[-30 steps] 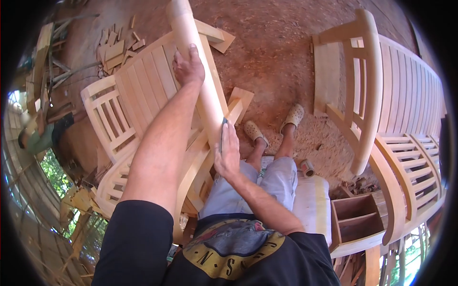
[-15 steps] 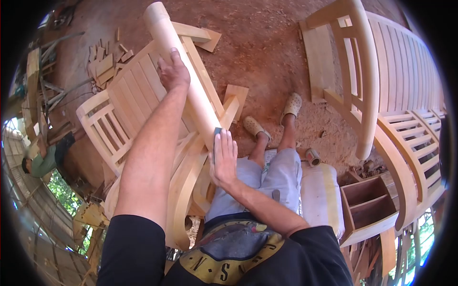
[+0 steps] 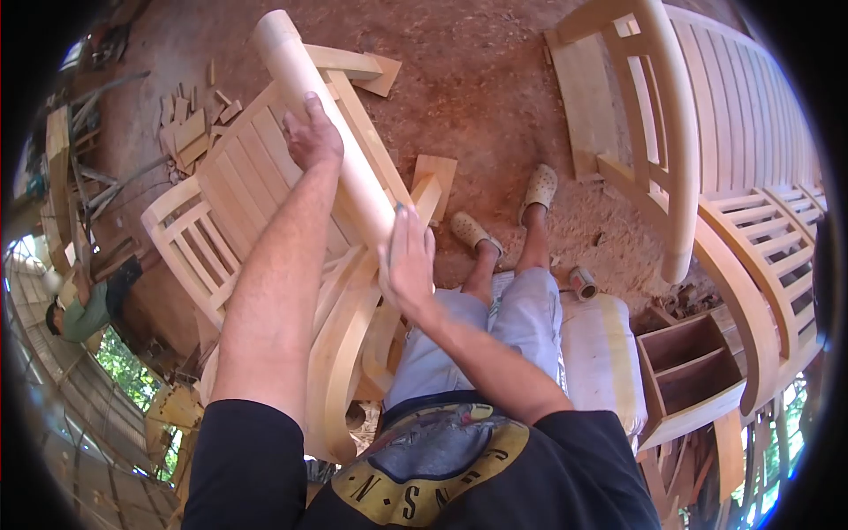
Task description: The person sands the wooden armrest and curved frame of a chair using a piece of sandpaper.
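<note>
Head view: the right hand [image 3: 410, 265] is holding what looks like a sanding pad [image 3: 399, 208] against the near end of a slatted wooden seat's [image 3: 247, 168] rounded armrest [image 3: 358, 168]; the left hand [image 3: 314, 137] is bracing farther up, its closure unclear. Sanding seems underway, probably calling for even pressure next.

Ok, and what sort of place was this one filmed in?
Probably a furniture workshop: there's a bare-wood slatted seat at the left, a second pale slatted seat at the right, and wood offcuts scattered on a reddish, earth-like floor.
</note>
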`<state>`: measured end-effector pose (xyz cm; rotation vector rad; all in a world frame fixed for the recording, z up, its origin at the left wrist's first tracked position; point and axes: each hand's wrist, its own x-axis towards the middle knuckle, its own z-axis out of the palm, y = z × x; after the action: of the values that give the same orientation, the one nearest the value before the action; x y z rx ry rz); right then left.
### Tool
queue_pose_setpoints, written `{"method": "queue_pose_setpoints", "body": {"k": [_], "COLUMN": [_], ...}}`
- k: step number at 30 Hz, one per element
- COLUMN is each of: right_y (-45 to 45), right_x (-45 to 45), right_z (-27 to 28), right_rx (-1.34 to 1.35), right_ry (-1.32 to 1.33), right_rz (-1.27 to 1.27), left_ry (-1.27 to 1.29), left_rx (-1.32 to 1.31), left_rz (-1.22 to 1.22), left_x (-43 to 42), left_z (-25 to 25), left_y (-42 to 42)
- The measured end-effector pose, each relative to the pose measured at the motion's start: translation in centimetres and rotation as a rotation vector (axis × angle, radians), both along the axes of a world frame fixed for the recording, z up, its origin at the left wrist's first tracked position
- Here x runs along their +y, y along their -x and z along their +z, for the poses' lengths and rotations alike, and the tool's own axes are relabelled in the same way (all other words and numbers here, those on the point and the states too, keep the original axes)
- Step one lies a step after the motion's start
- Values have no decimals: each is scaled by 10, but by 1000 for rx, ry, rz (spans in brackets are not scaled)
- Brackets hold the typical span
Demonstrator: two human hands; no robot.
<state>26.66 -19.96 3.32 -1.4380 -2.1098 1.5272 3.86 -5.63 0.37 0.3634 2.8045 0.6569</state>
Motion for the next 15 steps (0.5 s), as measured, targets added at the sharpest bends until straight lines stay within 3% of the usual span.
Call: {"method": "queue_pose_setpoints", "body": {"k": [3,7,11,15], "right_y": [8,-42,6,-14], "right_x": [23,-31,16,-3], "right_z": [4,32,-1,12], "right_rx": [72,-21,85,38], "right_ry": [55,-32,42,15], "right_rz": [1,171,-18,88], "left_ry": [-10,12,15,-10], "left_rx": [14,5,-25,-11], "left_rz": [-12,-14,-11,-19], "left_x": [-1,-1,1,-1], "left_z": [-4,-2,2,-1], "left_y": [3,3,0,2]}}
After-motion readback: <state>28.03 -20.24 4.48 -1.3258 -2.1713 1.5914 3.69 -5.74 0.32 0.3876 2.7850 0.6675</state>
